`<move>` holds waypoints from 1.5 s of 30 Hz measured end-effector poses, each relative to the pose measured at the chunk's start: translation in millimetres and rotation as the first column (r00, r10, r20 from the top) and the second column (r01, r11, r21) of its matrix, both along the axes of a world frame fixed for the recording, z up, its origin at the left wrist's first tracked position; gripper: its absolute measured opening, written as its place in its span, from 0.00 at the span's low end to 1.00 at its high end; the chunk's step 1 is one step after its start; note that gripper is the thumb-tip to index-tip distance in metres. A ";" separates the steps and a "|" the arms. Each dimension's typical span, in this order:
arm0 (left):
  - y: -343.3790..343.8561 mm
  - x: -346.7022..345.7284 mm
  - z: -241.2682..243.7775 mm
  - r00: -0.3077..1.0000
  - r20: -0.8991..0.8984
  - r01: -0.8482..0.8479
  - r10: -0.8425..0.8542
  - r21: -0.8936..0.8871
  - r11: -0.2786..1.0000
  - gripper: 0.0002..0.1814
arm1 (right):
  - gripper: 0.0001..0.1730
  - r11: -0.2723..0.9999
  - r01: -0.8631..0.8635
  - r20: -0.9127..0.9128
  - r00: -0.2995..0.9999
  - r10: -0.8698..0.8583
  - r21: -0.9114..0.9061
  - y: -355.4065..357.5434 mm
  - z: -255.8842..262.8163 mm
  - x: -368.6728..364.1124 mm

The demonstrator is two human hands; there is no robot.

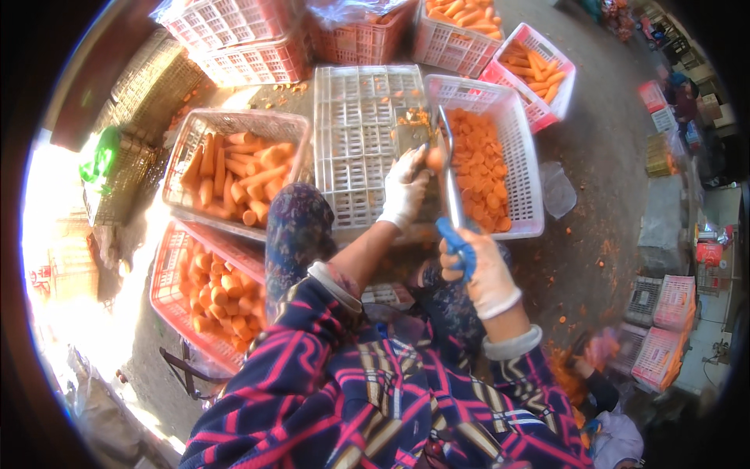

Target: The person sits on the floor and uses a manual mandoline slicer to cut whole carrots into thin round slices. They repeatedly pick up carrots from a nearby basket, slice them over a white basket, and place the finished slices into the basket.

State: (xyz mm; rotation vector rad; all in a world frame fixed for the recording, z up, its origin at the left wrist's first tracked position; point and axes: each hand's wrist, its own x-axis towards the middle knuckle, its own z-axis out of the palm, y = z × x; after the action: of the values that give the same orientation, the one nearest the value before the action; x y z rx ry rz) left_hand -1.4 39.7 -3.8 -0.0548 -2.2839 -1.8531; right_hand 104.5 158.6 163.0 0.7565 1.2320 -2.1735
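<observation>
My left hand (404,189), in a white glove, holds a carrot (434,159) close against a metal lever cutter (452,184). Part of that carrot is hidden by the fingers and the cutter. A blue-wrapped handle (458,249) at the cutter's near end is gripped by my gloved right hand (487,269). Beneath the left hand lies an upturned plastic crate (357,146), with a small board (410,138) on it bearing orange scraps. Round carrot slices (480,176) fill much of the white crate (524,158) right of the cutter.
Whole and trimmed carrots lie in a crate (176,170) on the left; a red crate (170,281) below it holds short carrot pieces. More carrot crates (451,50) stand beyond. A plastic bag (556,189) lies on the floor. Another person (615,437) is at lower right.
</observation>
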 end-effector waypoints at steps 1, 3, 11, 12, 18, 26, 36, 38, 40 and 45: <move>0.3 -0.1 2.8 1.000 0.014 -0.006 0.006 0.001 1.000 0.27 | 0.09 0.999 0.015 0.042 0.999 -0.016 0.029 -0.4 -12.2 5.6; -0.7 -0.5 2.8 1.000 0.026 0.001 -0.002 0.023 1.000 0.26 | 0.08 0.999 0.018 0.077 0.997 -0.015 -0.035 3.6 -22.8 6.9; -8.0 -2.0 -1.1 0.997 0.046 0.059 -0.065 0.112 0.992 0.27 | 0.15 0.998 -0.049 0.100 0.994 0.044 0.048 17.4 -150.4 19.0; -12.6 -7.3 -4.3 0.997 -0.024 0.071 -0.072 -0.008 0.997 0.27 | 0.17 0.998 -0.037 0.076 0.996 0.041 -0.051 18.9 -162.1 18.2; -19.1 -14.5 26.4 0.991 -0.100 0.053 -0.092 -0.340 0.939 0.33 | 0.08 0.988 -0.076 0.014 0.997 0.075 0.135 10.6 -138.7 20.6; -184.3 27.9 116.2 0.964 0.097 -0.256 0.249 0.062 0.965 0.27 | 0.09 0.999 0.035 0.050 0.998 -0.036 0.018 17.1 -147.6 19.5; -413.5 195.2 -5.1 0.680 0.274 0.095 0.680 -0.952 0.290 0.19 | 0.06 0.986 0.024 0.146 0.988 -0.048 0.164 16.3 -157.4 22.4; -421.8 162.1 -23.5 0.685 0.219 -0.234 0.695 -0.838 0.494 0.19 | 0.06 0.972 0.022 0.153 0.986 -0.059 0.232 13.4 -154.0 22.0; -440.3 119.9 -47.8 0.690 0.046 -0.356 0.722 -0.847 0.394 0.21 | 0.06 0.948 -0.006 0.132 0.991 -0.038 0.318 4.5 -140.7 18.8; -495.9 23.0 -99.2 0.592 0.117 0.055 0.797 -0.993 0.105 0.38 | 0.07 0.934 -0.067 0.170 0.985 0.006 0.351 18.8 -151.5 21.7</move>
State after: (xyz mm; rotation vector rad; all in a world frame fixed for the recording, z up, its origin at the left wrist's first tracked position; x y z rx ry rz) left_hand 21.6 -456.2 -103.0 1.1818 -2.9855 0.2563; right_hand 126.2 177.3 11.5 1.0293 1.5577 -1.8333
